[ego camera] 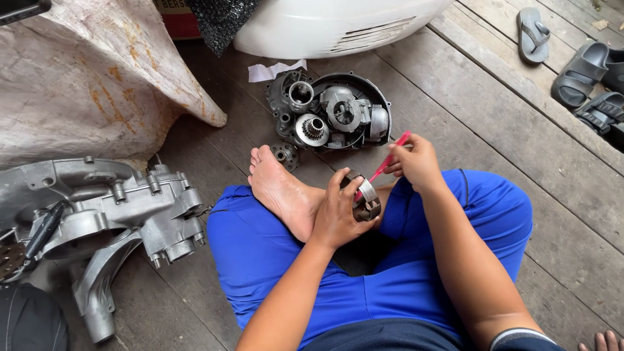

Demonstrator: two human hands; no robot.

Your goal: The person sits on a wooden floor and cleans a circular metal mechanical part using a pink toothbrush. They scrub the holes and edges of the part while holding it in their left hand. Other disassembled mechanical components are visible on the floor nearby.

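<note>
I sit cross-legged in blue trousers on a wooden plank floor. My left hand (338,211) grips a small round metal engine part (368,200) over my lap. My right hand (416,162) holds a thin red-handled brush or tool (389,159), its tip resting on that metal part. My bare foot (283,192) lies just left of the hands. Ahead of my foot sits a dark round engine cover (335,110) filled with gears and metal parts, and a small gear (285,155) lies beside it.
A silver engine crankcase (123,211) lies on the floor at the left, with a black-handled tool (44,231) on it. A stained cloth sack (84,78) is behind it. A white scooter body panel (325,26) stands at the top. Sandals (578,71) lie at the upper right.
</note>
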